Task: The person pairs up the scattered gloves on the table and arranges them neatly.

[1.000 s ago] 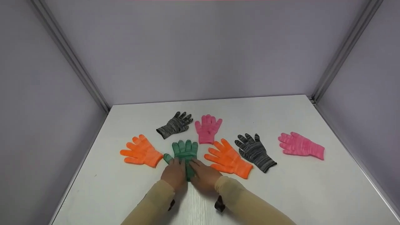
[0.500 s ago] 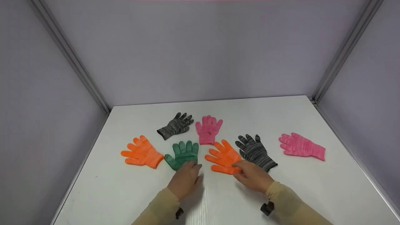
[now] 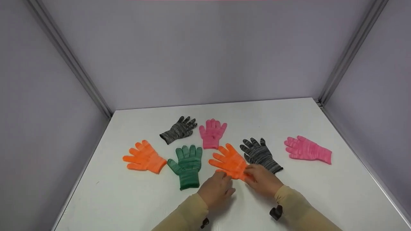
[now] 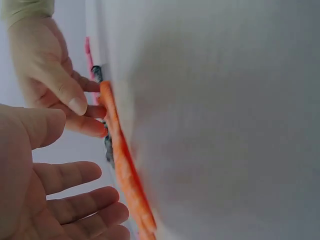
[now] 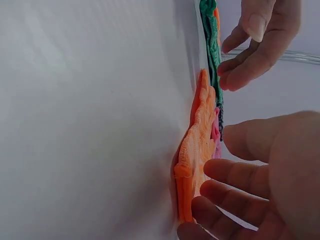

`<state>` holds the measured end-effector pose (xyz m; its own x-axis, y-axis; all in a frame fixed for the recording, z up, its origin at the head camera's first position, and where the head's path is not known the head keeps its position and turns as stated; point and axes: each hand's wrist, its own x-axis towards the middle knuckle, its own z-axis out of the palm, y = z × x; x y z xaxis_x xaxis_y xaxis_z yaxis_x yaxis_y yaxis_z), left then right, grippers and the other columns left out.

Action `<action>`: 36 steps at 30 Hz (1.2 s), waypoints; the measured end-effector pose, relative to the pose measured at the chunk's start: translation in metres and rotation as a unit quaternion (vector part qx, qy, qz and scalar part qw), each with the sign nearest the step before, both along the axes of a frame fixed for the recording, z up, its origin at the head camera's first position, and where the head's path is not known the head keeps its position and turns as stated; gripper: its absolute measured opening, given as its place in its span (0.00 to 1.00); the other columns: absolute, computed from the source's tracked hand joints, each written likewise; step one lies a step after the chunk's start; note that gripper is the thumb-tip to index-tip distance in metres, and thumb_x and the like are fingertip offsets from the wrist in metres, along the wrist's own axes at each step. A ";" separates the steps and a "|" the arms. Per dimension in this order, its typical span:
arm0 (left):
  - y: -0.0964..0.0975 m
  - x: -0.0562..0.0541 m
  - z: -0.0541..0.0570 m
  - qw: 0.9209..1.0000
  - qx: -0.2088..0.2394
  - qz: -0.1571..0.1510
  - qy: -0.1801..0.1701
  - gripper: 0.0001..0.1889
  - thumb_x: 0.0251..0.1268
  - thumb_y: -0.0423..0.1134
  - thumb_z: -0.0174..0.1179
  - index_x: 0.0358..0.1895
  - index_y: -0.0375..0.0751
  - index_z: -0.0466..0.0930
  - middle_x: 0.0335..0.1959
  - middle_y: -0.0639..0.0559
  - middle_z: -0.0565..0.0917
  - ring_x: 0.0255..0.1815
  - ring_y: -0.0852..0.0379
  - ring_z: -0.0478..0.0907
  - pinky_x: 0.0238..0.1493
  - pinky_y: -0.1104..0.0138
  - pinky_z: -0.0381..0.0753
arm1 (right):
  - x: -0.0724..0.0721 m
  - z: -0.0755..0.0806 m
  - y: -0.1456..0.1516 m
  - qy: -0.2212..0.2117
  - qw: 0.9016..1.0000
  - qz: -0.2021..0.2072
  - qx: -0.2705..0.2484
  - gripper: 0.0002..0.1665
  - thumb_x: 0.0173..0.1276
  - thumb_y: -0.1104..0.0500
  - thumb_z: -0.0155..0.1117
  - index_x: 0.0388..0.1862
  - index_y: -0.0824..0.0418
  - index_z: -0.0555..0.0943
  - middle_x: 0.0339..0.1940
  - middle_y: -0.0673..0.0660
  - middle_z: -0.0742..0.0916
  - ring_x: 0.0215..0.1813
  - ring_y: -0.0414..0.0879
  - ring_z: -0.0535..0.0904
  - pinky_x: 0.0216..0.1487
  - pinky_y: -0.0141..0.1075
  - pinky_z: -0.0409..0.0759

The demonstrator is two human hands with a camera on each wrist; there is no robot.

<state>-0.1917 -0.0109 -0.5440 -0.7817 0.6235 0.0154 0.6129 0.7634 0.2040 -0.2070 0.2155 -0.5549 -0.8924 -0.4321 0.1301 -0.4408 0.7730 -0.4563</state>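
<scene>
An orange knitted glove (image 3: 230,163) lies flat on the white table (image 3: 128,205), fingers toward the upper left. My right hand (image 3: 262,180) is at its cuff, mostly covering it in the head view; in the right wrist view the fingers (image 5: 235,177) are extended right at the glove's top side. Near its lowest finger is my left hand (image 3: 215,190), fingers loosely bent and holding nothing in the left wrist view. A green glove (image 3: 189,168) lies flat left of my left hand, fingers away from me. A grey-black glove (image 3: 261,155) lies just beyond my right hand.
Another orange glove (image 3: 146,158) lies at the left, close to the green one. Farther back are a second grey-black glove (image 3: 179,130) and a pink glove (image 3: 212,134). A second pink glove (image 3: 308,149) lies at the right. Grey walls (image 3: 212,57) enclose the table.
Both hands have left the green glove and moved right to the orange glove, the right hand first. The green glove's cuff is now uncovered. The other gloves stay put.
</scene>
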 end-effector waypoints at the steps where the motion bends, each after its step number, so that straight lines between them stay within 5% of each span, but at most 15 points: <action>1: 0.002 -0.001 -0.002 1.000 -0.002 -0.004 0.001 0.18 0.69 0.54 0.55 0.48 0.43 0.77 0.42 0.50 0.76 0.42 0.57 0.74 0.46 0.67 0.79 | -0.001 -0.001 0.000 0.000 1.000 0.000 0.005 0.16 0.66 0.58 0.65 0.50 0.65 0.83 0.53 0.61 0.82 0.58 0.58 0.76 0.60 0.52 0.72; 10: 0.006 -0.010 -0.009 1.000 -0.005 0.023 -0.005 0.18 0.67 0.53 0.58 0.48 0.43 0.76 0.38 0.50 0.76 0.36 0.56 0.74 0.43 0.65 0.79 | 0.001 -0.004 -0.006 -0.021 1.000 -0.003 0.006 0.15 0.64 0.57 0.66 0.47 0.62 0.84 0.50 0.58 0.83 0.55 0.54 0.77 0.57 0.49 0.74; 17: 0.001 -0.017 -0.005 0.998 -0.026 0.051 -0.019 0.17 0.67 0.51 0.59 0.49 0.43 0.76 0.40 0.50 0.75 0.36 0.56 0.71 0.43 0.65 0.78 | 0.005 -0.001 -0.015 -0.029 0.998 0.047 -0.009 0.10 0.65 0.59 0.64 0.44 0.58 0.86 0.42 0.48 0.82 0.46 0.43 0.78 0.50 0.42 0.78; 23: -0.003 -0.018 -0.006 0.996 -0.034 0.080 0.003 0.16 0.64 0.49 0.60 0.44 0.40 0.78 0.37 0.48 0.74 0.32 0.53 0.69 0.37 0.63 0.77 | 0.003 0.001 -0.025 -0.079 0.992 0.094 -0.029 0.10 0.64 0.58 0.66 0.44 0.55 0.86 0.40 0.45 0.83 0.43 0.39 0.77 0.49 0.39 0.77; 29: -0.006 -0.019 -0.006 0.995 -0.030 0.100 0.002 0.19 0.60 0.52 0.64 0.41 0.40 0.78 0.42 0.45 0.76 0.36 0.50 0.73 0.44 0.60 0.79 | -0.005 -0.002 -0.031 -0.070 0.995 0.068 -0.017 0.18 0.58 0.58 0.68 0.48 0.58 0.83 0.43 0.49 0.79 0.40 0.41 0.73 0.45 0.39 0.76; 36: -0.011 -0.024 -0.004 0.993 -0.048 0.108 -0.023 0.28 0.60 0.56 0.64 0.53 0.36 0.76 0.53 0.41 0.75 0.45 0.46 0.75 0.52 0.56 0.78 | -0.013 -0.008 -0.038 -0.072 0.995 0.070 -0.017 0.23 0.58 0.57 0.68 0.54 0.58 0.80 0.44 0.50 0.75 0.38 0.41 0.71 0.42 0.36 0.73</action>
<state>-0.2153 -0.0222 -0.5482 -0.8958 0.4381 -0.0743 0.4247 0.8933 0.1474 -0.2204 0.1771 -0.5624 -0.8344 -0.5507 0.0218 -0.4712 0.6922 -0.5466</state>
